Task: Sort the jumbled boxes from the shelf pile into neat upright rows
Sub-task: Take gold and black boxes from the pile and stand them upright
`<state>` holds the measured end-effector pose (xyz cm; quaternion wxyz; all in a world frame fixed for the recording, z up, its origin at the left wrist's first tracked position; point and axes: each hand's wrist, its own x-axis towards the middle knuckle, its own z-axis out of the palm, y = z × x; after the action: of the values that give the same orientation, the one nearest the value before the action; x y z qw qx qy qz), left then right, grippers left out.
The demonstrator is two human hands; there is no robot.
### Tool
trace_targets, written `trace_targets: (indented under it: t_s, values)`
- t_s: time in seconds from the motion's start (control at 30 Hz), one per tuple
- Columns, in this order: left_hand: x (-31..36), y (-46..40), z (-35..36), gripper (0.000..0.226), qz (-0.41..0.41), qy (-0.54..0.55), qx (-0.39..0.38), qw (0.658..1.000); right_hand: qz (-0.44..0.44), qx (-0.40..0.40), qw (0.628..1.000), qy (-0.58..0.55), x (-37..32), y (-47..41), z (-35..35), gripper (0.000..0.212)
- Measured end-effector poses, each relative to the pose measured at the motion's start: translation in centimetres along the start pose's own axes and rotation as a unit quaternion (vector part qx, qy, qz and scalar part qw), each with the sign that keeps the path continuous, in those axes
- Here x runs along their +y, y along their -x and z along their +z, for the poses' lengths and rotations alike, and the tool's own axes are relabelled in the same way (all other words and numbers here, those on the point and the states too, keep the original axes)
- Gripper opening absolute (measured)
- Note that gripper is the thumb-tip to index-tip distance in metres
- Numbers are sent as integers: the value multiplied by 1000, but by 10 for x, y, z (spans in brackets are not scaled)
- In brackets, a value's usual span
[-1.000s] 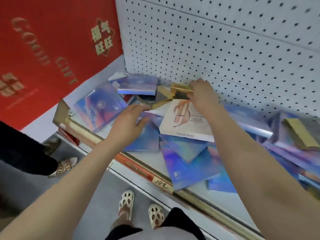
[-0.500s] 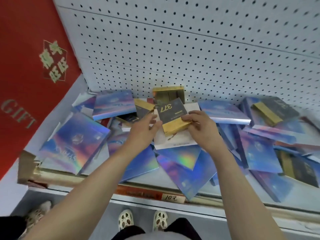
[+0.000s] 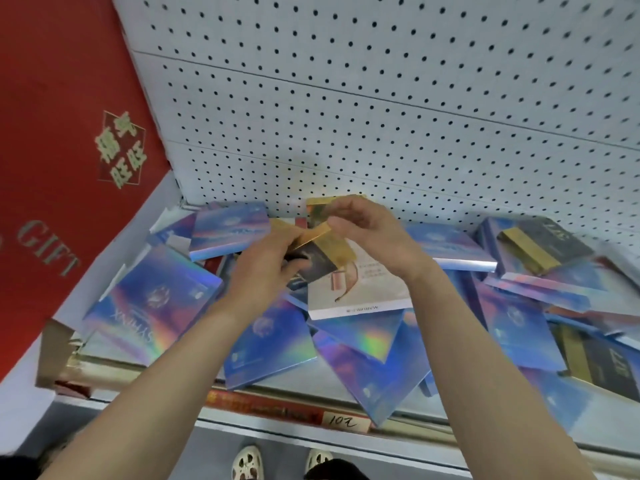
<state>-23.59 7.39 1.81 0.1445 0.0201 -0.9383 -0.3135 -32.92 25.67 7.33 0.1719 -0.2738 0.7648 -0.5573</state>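
Observation:
A jumble of flat boxes covers the shelf [image 3: 398, 415]. Most are holographic blue boxes [image 3: 152, 299], lying flat or overlapping. A white box with a printed figure [image 3: 367, 289] lies in the middle. Above it both hands hold a small black-and-gold box [image 3: 325, 254]. My left hand [image 3: 266, 268] grips its lower left side, and my right hand [image 3: 367, 226] pinches its upper edge. Another gold box [image 3: 318, 204] stands against the pegboard behind my right hand, partly hidden. At the right lie two more black-and-gold boxes [image 3: 540, 244].
A white pegboard wall [image 3: 381, 116] backs the shelf. A red gift box [image 3: 62, 150] closes off the left side. The shelf's front rail carries a price tag reading 102 [image 3: 343, 422]. Below are the floor and feet in white sandals [image 3: 247, 464].
The black-and-gold box has been lifted and tilted between both hands, its gold edge turned upward. My right hand has shifted from its right side to its top. The view moved closer.

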Motion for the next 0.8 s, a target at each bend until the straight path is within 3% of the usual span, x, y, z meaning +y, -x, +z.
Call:
trace_targets:
  t_s: [0.07, 0.13, 0.27, 0.33, 0.4, 0.57, 0.63, 0.73, 0.8]
  values:
    - [-9, 2, -5, 30, -57, 26, 32, 998, 17, 81, 976, 200, 18, -32, -7, 26]
    - [-19, 5, -10, 25, -114, 58, 69, 989, 32, 110, 901, 419, 44, -57, -17, 38]
    - [-34, 9, -18, 25, -197, 82, 91, 973, 68, 80, 808, 580, 78, -78, -16, 46]
    - [-39, 11, -19, 25, -220, 89, 90, 967, 61, 94, 787, 607, 82, -79, -10, 37]
    - [-40, 10, -17, 23, -236, 105, 96, 961, 59, 101, 796, 593, 81, -78, -7, 30]
    - [-41, 9, -17, 27, -263, 177, 109, 942, 14, 215, 904, 370, 71, -50, -13, 34]
    - [-39, 11, -16, 26, -265, 196, 115, 937, 13, 219, 933, 285, 64, -28, -15, 42]
    - [-37, 14, -11, 22, -265, 222, 104, 933, 81, 197, 953, 215, 52, 3, -15, 44]
    - [-35, 17, -4, 16, -255, 241, 91, 932, 116, 192, 957, 185, 48, 15, -10, 34]
